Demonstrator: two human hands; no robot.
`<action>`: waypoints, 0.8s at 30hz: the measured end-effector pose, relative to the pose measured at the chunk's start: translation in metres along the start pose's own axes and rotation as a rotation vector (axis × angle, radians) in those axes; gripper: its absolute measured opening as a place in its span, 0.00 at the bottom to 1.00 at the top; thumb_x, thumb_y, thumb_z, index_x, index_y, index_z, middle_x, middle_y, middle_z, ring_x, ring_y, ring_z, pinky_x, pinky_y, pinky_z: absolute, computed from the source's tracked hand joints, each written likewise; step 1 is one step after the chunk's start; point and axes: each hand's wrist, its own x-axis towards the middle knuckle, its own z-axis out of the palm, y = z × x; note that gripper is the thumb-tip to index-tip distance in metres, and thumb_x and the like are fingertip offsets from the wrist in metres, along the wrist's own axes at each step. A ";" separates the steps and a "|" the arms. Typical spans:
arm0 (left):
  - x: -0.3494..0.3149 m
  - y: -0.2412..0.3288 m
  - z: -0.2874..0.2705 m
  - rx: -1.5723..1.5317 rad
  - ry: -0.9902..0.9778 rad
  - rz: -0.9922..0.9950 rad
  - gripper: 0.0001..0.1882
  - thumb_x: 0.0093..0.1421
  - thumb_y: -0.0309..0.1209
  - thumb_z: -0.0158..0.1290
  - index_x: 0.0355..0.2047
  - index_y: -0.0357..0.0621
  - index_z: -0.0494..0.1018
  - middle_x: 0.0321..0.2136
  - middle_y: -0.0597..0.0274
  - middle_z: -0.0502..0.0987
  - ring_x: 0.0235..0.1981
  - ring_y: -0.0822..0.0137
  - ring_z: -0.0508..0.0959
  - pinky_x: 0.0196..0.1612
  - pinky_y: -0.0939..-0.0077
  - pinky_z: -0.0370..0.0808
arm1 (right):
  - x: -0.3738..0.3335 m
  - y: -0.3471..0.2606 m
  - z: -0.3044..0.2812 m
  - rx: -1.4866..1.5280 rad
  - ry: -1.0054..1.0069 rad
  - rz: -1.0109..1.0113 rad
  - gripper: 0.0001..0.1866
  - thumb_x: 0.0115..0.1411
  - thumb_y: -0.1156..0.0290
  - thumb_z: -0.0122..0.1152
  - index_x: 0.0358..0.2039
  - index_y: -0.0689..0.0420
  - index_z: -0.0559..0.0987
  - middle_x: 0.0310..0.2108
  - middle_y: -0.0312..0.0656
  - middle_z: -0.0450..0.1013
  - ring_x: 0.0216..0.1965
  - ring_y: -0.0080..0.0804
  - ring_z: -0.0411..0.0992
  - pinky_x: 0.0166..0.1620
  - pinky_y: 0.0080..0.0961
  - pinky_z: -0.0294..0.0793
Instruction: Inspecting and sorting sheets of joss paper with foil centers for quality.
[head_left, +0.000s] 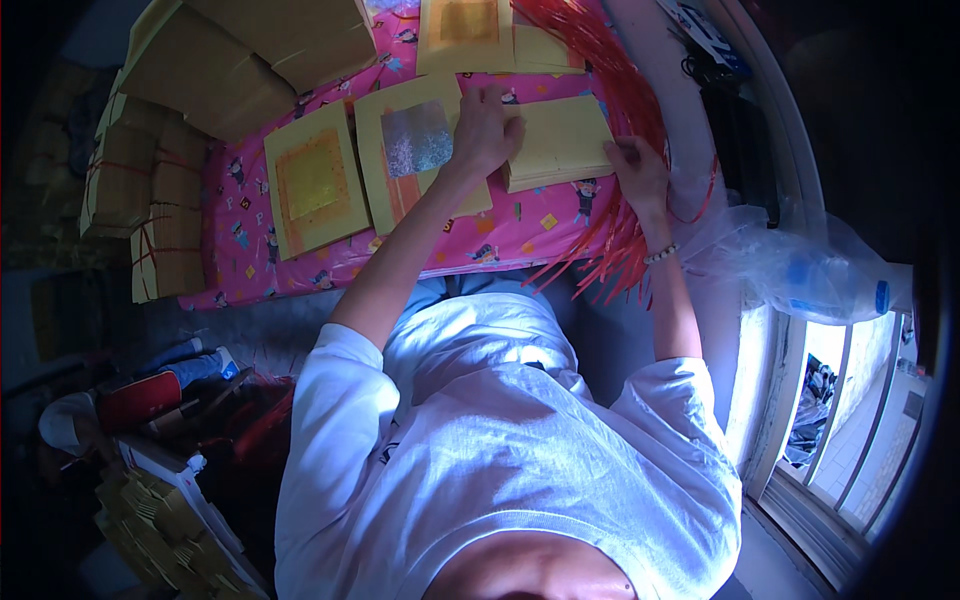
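A thick stack of plain yellow paper sheets [560,145] lies on the pink patterned tablecloth [235,275]. My right hand [641,175], a beaded bracelet on its wrist, pinches the stack's right edge. At the stack's upper left is my left hand [487,132], its fingers curled in and its thumb close to the paper; whatever is in those fingers is hidden. Partly beneath my left forearm lies a yellow sheet pile with a silver foil square [418,138] over an orange patch. Farther left is another pile, with a gold square on orange [312,188].
Long red strands [635,110] hang along the table's right side. Tall paper stacks [215,70] and bundles tied in red [120,180] stand at the left. Another gold-square pile [465,22] is at the back. A clear plastic bag [820,275] sits beside the barred window at right.
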 end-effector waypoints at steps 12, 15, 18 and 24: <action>-0.043 -0.007 -0.074 -0.282 0.131 -0.038 0.14 0.54 0.25 0.53 0.43 0.41 0.70 0.35 0.52 0.71 0.42 0.54 0.71 0.44 0.64 0.70 | -0.002 -0.056 -0.014 0.151 0.181 -0.048 0.14 0.56 0.63 0.62 0.36 0.62 0.77 0.26 0.35 0.72 0.23 0.18 0.67 0.28 0.17 0.67; -0.078 -0.014 -0.097 -0.291 -0.043 -0.205 0.13 0.50 0.26 0.57 0.37 0.41 0.71 0.33 0.55 0.72 0.40 0.56 0.73 0.44 0.66 0.70 | -0.014 -0.091 -0.012 0.254 0.058 -0.195 0.09 0.59 0.70 0.59 0.37 0.62 0.76 0.26 0.31 0.72 0.24 0.11 0.65 0.28 0.11 0.65; -0.105 -0.012 -0.120 -0.077 -0.169 -0.122 0.15 0.48 0.25 0.60 0.37 0.41 0.71 0.34 0.55 0.71 0.40 0.56 0.71 0.45 0.66 0.69 | -0.036 -0.131 0.005 0.252 -0.180 -0.309 0.07 0.56 0.74 0.60 0.36 0.58 0.77 0.25 0.36 0.72 0.22 0.20 0.69 0.26 0.17 0.68; -0.136 -0.020 -0.130 0.149 -0.104 -0.055 0.20 0.42 0.26 0.63 0.37 0.43 0.70 0.36 0.54 0.68 0.40 0.53 0.68 0.44 0.64 0.69 | -0.070 -0.155 0.059 -0.112 -0.400 -0.680 0.12 0.49 0.72 0.64 0.35 0.57 0.76 0.30 0.41 0.72 0.31 0.37 0.73 0.34 0.30 0.74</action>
